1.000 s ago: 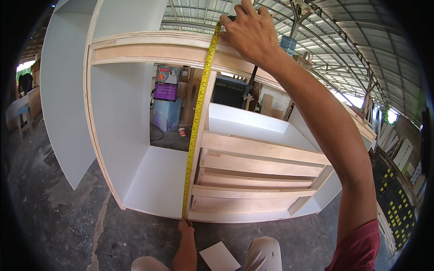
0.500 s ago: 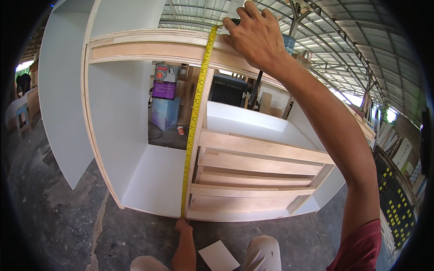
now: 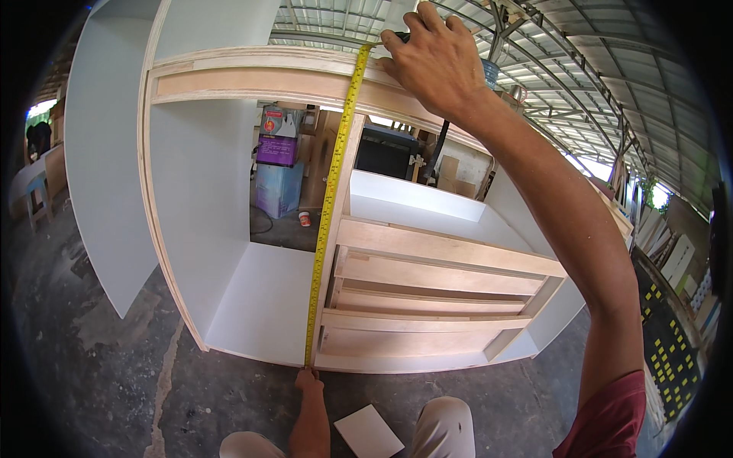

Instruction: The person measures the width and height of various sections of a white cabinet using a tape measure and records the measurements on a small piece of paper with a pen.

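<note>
A yellow tape measure (image 3: 334, 179) is stretched along the front of an upright divider in a wooden cabinet frame (image 3: 252, 85). At its lower end, by the cabinet's bottom edge, my left hand (image 3: 308, 378) pinches the tip of the blade. My right hand (image 3: 437, 65) is up at the top rail with fingers curled around the tape's dark case, mostly hidden behind the hand. Over the rail the blade bends towards that case. To the right of the divider are several pale wooden drawer fronts (image 3: 443, 273), set between rails.
Through the cabinet's opening show a purple-labelled can (image 3: 277, 145) on a blue one (image 3: 279, 189) and a small orange-white cup (image 3: 305, 219). A white square board (image 3: 369, 432) lies on the concrete floor between my knees. A curved grey panel (image 3: 111, 160) stands at the left.
The view has shifted very slightly. My right hand sits a touch further right on the top rail; the tape stays stretched and both hands keep their hold.
</note>
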A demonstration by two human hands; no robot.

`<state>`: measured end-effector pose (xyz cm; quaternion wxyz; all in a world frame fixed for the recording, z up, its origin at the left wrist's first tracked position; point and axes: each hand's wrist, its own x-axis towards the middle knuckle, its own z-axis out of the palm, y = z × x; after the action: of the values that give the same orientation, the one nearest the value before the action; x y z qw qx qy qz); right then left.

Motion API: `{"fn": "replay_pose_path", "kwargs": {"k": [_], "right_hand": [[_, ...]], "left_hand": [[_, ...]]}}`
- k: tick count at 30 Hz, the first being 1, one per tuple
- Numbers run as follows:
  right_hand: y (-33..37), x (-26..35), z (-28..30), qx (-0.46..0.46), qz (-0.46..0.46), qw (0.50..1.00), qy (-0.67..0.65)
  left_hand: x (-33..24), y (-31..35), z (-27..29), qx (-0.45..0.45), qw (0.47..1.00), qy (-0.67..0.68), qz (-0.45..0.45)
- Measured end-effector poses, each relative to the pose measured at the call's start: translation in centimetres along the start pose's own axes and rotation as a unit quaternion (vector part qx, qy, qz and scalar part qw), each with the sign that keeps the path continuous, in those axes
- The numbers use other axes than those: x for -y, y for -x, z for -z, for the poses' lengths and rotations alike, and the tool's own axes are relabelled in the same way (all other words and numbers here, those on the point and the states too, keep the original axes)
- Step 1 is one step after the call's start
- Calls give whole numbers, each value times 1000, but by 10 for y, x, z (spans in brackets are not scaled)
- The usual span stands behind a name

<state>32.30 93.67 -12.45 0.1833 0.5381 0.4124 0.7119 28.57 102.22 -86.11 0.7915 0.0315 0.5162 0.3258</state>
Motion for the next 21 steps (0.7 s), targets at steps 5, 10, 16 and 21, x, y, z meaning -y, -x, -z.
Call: {"fn": "replay_pose_path", "kwargs": {"k": [5, 10, 16, 21], "right_hand": [[-1, 1, 3, -11, -4, 1000, -13], [3, -3, -1, 2, -13, 1000, -18], [-4, -3, 2, -20, -35, 999, 2], [-6, 0, -18, -71, -33, 997, 23]], "left_hand": [[1, -2, 4, 20, 1000, 12, -15], [7, 7, 0, 38, 999, -5, -13], [14, 32, -4, 19, 988, -47, -149], [26, 64, -12, 50, 958, -92, -268]]}}
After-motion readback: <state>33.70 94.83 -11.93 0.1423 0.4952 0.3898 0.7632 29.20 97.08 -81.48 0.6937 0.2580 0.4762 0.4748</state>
